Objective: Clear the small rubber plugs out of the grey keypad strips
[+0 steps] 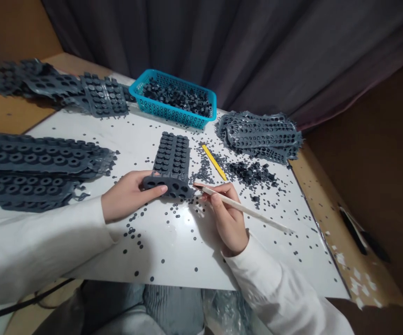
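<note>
A dark grey rubber sheet (171, 158) with rows of round studs lies near the middle of the white board. My left hand (131, 194) grips its near end, where the edge curls up and shows a row of holes, thumb on top. Just right of that end, my right hand (227, 216) holds a thin pale stick (246, 210) like a pen, its dark tip beside the sheet's right edge. A yellow strip (214, 162) lies beyond my right hand among many small dark discs.
Behind is a blue basket (170, 112) of small dark parts. Studded sheets (27, 160) are piled at left, more (105, 95) at back left. Holed sheets (260, 132) lie at right, near a heap of dark bits (252, 173). A dark tool (353, 230) rests at far right.
</note>
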Demonstrator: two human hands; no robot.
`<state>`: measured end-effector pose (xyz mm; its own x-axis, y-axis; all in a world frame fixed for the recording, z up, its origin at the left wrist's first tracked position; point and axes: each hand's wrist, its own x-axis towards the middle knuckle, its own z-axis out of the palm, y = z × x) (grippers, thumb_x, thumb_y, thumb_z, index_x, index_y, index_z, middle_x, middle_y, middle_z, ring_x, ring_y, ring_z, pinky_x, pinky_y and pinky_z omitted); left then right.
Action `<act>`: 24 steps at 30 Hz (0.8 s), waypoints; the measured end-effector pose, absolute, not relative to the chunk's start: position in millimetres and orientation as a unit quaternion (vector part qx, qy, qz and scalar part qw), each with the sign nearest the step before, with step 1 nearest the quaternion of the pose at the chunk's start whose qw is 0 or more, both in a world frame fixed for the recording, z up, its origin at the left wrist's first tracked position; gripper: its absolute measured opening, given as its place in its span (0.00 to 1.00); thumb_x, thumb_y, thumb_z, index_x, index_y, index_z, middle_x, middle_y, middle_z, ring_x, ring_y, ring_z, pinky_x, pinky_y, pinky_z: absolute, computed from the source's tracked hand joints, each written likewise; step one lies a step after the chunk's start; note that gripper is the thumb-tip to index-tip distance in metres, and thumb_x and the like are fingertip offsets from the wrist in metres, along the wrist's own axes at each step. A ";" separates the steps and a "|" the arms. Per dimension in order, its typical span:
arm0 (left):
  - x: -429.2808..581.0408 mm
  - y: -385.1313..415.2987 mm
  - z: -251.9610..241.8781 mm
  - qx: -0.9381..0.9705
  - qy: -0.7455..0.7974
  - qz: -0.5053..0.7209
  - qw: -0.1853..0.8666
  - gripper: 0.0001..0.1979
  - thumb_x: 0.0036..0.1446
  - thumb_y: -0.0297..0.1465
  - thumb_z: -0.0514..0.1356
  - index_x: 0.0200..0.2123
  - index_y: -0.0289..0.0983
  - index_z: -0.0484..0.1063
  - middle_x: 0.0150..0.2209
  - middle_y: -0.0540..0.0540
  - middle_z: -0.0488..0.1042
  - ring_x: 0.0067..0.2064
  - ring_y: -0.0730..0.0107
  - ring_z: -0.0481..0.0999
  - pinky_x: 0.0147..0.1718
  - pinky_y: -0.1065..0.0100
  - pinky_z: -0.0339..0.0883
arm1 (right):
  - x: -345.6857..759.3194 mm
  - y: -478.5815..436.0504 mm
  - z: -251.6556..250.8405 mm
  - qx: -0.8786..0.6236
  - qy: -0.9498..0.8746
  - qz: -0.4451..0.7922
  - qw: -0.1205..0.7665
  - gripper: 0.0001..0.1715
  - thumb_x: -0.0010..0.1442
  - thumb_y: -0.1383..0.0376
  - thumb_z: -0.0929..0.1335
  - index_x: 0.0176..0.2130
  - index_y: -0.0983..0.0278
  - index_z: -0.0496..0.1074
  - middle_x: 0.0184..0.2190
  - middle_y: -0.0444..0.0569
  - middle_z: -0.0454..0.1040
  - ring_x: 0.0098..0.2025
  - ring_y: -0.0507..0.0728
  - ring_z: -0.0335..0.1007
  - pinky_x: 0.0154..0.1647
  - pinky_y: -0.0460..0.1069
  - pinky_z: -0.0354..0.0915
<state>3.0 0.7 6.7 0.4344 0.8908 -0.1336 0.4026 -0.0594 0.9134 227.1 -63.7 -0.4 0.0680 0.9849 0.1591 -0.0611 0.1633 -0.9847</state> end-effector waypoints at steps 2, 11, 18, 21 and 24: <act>4.2 -0.9 7.3 0.690 0.464 0.246 0.498 0.15 0.56 0.44 0.57 0.34 0.37 0.71 0.31 0.47 0.72 0.33 0.66 0.71 0.31 0.66 0.64 | 226.3 -65.9 1.1 -0.452 -0.521 0.451 0.567 0.08 0.64 0.58 0.65 0.37 0.60 0.66 0.47 0.50 0.76 0.39 0.53 0.74 0.44 0.52 0.70; 9.2 -6.0 5.9 0.695 0.466 0.236 0.493 0.13 0.56 0.43 0.58 0.33 0.39 0.64 0.29 0.53 0.67 0.31 0.71 0.67 0.29 0.72 0.60 | 215.3 -60.9 3.0 -0.481 -0.664 0.298 0.488 0.06 0.63 0.61 0.64 0.37 0.60 0.61 0.47 0.55 0.76 0.49 0.59 0.73 0.45 0.54 0.69; 8.8 -8.2 3.8 0.787 0.423 0.252 0.371 0.08 0.56 0.37 0.58 0.31 0.38 0.67 0.32 0.50 0.69 0.36 0.68 0.69 0.37 0.69 0.62 | 196.9 -50.1 -4.8 -0.528 -0.729 0.172 0.399 0.13 0.54 0.66 0.67 0.30 0.59 0.54 0.26 0.43 0.71 0.25 0.52 0.66 0.27 0.45 0.61; 8.6 -9.5 2.8 0.822 0.384 0.263 0.328 0.07 0.57 0.34 0.57 0.30 0.38 0.67 0.32 0.49 0.71 0.37 0.68 0.70 0.38 0.67 0.61 | 196.3 -48.9 -9.7 -0.523 -0.757 0.104 0.377 0.12 0.53 0.67 0.66 0.29 0.59 0.55 0.23 0.42 0.66 0.24 0.54 0.61 0.26 0.46 0.57; 9.1 -10.1 1.8 0.839 0.350 0.280 0.308 0.04 0.56 0.28 0.56 0.28 0.39 0.67 0.31 0.49 0.73 0.36 0.68 0.71 0.39 0.66 0.61 | 193.8 -48.5 -9.2 -0.517 -0.776 0.060 0.357 0.10 0.54 0.69 0.64 0.29 0.59 0.55 0.21 0.43 0.62 0.24 0.55 0.57 0.26 0.47 0.54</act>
<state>9.1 -10.1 1.8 0.5989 0.7595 0.2540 0.4149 -0.5656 0.7127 193.8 -48.5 -9.2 -0.2101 0.8451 0.4917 0.7591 0.4579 -0.4627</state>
